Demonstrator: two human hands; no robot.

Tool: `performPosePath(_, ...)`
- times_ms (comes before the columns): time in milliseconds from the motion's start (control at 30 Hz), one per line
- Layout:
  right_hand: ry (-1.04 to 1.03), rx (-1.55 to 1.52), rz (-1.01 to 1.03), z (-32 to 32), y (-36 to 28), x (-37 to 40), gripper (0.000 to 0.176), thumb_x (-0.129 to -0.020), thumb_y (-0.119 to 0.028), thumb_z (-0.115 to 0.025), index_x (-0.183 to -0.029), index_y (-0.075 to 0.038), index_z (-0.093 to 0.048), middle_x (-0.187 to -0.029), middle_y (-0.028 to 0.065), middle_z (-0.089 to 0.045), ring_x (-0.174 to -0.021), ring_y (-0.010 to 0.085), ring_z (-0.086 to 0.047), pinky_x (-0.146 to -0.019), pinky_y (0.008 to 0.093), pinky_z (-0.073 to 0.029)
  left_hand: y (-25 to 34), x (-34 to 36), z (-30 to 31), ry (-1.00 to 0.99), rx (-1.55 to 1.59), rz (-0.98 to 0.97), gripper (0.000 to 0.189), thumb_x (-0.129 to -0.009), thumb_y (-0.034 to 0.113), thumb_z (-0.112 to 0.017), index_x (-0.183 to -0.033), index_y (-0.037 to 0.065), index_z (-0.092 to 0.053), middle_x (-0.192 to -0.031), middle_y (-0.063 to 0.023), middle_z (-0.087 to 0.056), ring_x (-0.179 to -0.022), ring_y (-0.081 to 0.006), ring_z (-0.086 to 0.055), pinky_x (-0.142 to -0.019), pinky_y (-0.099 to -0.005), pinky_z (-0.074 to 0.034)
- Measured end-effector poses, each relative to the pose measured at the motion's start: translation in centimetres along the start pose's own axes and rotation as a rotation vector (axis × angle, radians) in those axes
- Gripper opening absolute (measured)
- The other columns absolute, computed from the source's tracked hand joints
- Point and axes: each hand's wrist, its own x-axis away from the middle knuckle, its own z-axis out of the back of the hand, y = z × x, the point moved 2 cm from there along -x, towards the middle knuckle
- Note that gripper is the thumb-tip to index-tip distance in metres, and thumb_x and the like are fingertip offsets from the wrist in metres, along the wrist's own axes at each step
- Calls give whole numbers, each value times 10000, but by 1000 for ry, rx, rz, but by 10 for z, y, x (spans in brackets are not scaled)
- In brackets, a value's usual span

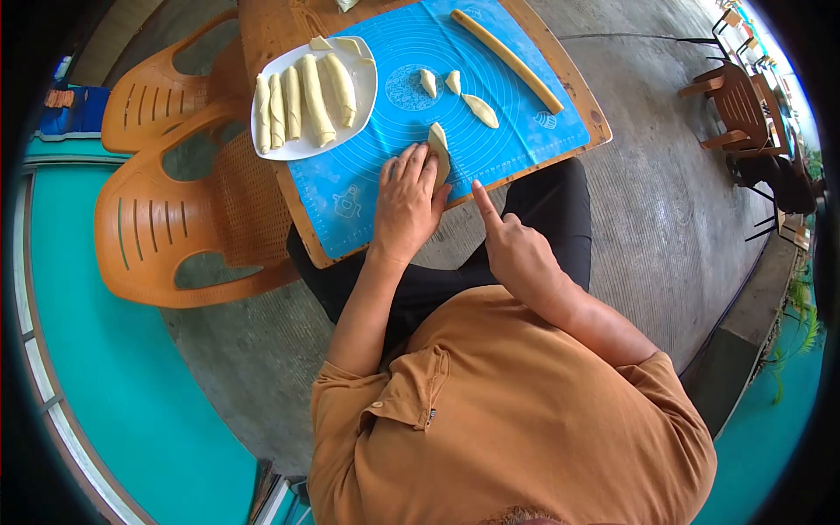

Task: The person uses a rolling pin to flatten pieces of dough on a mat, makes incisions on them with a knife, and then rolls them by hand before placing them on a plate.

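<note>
My left hand (407, 201) rests at the near edge of the blue baking mat (346, 219), its fingers and thumb around a flat piece of dough (439, 144). The far end of that dough sticks out past the fingers. My right hand (521, 254) is just off the table edge, index finger stretched toward the mat and the other fingers folded; nothing shows in it. Beyond the left hand lie a small pointed dough piece (479, 110) and two smaller dough bits (428, 83). A white plate (367, 96) at the left holds several pale dough rolls (315, 101).
A thin wooden rolling pin (507, 61) lies across the mat's far right. The wooden table (262, 26) has orange plastic chairs (162, 219) along its left side. A brown chair (731, 105) stands farther off at the right.
</note>
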Motion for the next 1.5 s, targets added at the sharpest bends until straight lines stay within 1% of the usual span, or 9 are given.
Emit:
performPosePath(67, -11, 55, 1, 1, 1, 0, 876, -949, -76, -667, -1738, -29, -288, -754, 171, -643, -532, 275, -653, -498, 406, -563, 0, 1, 1, 2, 3, -3, 549, -1026, 281, -739, -1458, -32, -614, -1535, -194, -589, -1476, -357, -519, -1241, -524, -388)
performPosePath(167, 17, -159, 15, 3, 17, -3, 819, -996, -80, -636, -1735, -33, -283, -791, 222, -677, -605, 348, -697, -574, 457, -590, -2, 1, 1, 6, 2, -2, 547, -1029, 288, -737, -1455, -34, -616, -1541, -198, -586, -1481, -359, -514, -1248, -524, -382)
performPosePath(233, 65, -464, 37, 6, 27, -6, 732, -1057, -89, -584, -1725, -44, -290, -882, 285, -716, -748, 440, -735, -690, 530, -595, -1, 0, 2, -17, 12, 12, 546, -1032, 300, -736, -1448, -35, -622, -1546, -199, -586, -1485, -355, -514, -1252, -521, -380)
performPosePath(333, -3, -578, 2, 9, 32, -6, 662, -1100, -102, -541, -1714, -56, -301, -979, 319, -732, -880, 498, -732, -792, 580, -574, -1, 1, 0, -3, 12, 9, 557, -1034, 310, -736, -1453, -37, -616, -1550, -200, -587, -1489, -351, -513, -1254, -520, -379)
performPosePath(533, 75, -519, 32, 7, 28, -4, 652, -1103, -109, -545, -1711, -70, -313, -992, 325, -731, -917, 504, -729, -831, 587, -572, -2, 2, -1, -7, 11, -3, 574, -1047, 336, -721, -1459, -46, -601, -1552, -214, -582, -1488, -361, -518, -1258, -523, -377)
performPosePath(767, 68, -523, -18, 25, 19, 3, 658, -1097, -101, -552, -1712, -83, -317, -1015, 323, -727, -921, 496, -733, -815, 573, -585, -4, 4, -1, -18, -4, -12, 554, -1081, 364, -668, -1444, -50, -607, -1564, -228, -569, -1505, -376, -509, -1266, -527, -373)
performPosePath(867, 105, -519, 31, 23, 12, 10, 678, -1089, -98, -561, -1717, -74, -307, -978, 310, -721, -857, 490, -727, -759, 562, -589, -4, 7, -1, 14, 58, -4, 543, -1086, 365, -659, -1438, -45, -617, -1575, -220, -560, -1519, -377, -497, -1290, -562, -334)
performPosePath(1033, 95, -433, 9, 15, 7, 15, 725, -1069, -81, -581, -1732, -64, -288, -883, 273, -693, -691, 436, -691, -625, 527, -571, -3, 12, 1, -1, -15, 15, 507, -1072, 332, -674, -1442, -11, -633, -1578, -165, -566, -1541, -327, -480, -1313, -713, -183)
performPosePath(1500, 59, -356, -5, 14, -9, 17, 737, -1049, -80, -595, -1723, -17, -301, -814, 241, -653, -644, 401, -674, -620, 497, -575, -4, 13, 0, -14, -22, 10, 478, -1081, 309, -670, -1466, 28, -638, -1560, -133, -600, -1524, -313, -500, -1311, -698, -202)
